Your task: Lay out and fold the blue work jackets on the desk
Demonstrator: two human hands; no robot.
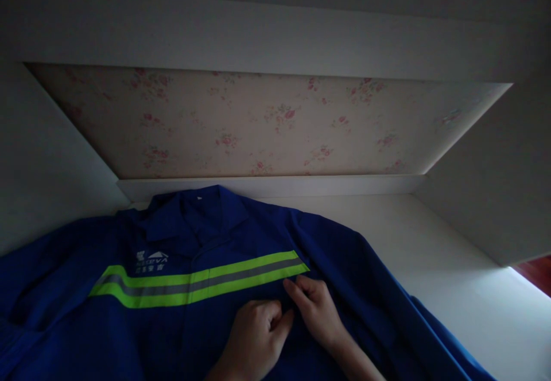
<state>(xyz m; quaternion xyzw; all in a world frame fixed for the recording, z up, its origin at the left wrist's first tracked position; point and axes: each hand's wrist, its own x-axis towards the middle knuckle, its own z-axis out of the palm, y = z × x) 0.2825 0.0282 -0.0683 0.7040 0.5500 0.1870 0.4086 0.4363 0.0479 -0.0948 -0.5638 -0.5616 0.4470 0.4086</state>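
Observation:
A dark blue work jacket [163, 335] lies spread out with its collar at the far end. Across its chest runs a yellow-green reflective band [249, 272] with a grey stripe, and white lettering is printed at the left of the chest. My left hand [258, 335] is closed, thumb against curled fingers, on the jacket front below the band. Beside it, my right hand [316, 309] pinches at the cloth just under the band's right end. The fingertips of my left hand are partly hidden. The jacket's lower part runs out of view.
Under the jacket is a white surface [387, 214], enclosed by pale side panels [486, 174] and a low ledge [275, 186]. Behind it is a floral-patterned back panel [258, 117]. Something red [536, 272] shows at the right edge. The light is dim.

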